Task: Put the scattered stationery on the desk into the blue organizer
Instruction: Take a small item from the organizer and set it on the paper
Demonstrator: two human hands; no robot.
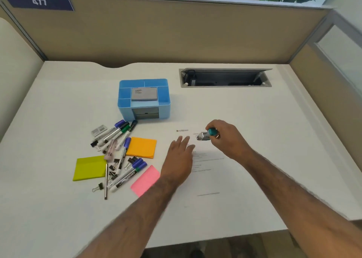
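Observation:
The blue organizer (144, 99) stands at the middle of the white desk, with a grey eraser box (144, 94) in its centre compartment. Left of my hands lie several markers (121, 132), more markers (128, 174), several black binder clips (113, 167), a pencil (106, 181), and orange (142, 147), green (89, 167) and pink sticky notes (146, 179). My right hand (227, 138) grips a small teal and silver stapler (206, 135) above a printed sheet of paper (207, 160). My left hand (179, 160) rests flat and open on that paper.
An open cable tray (225, 77) is sunk into the desk at the back right. Beige partition walls (176, 30) close the desk at the back and on both sides. A small grey staple packet (99, 130) lies near the markers.

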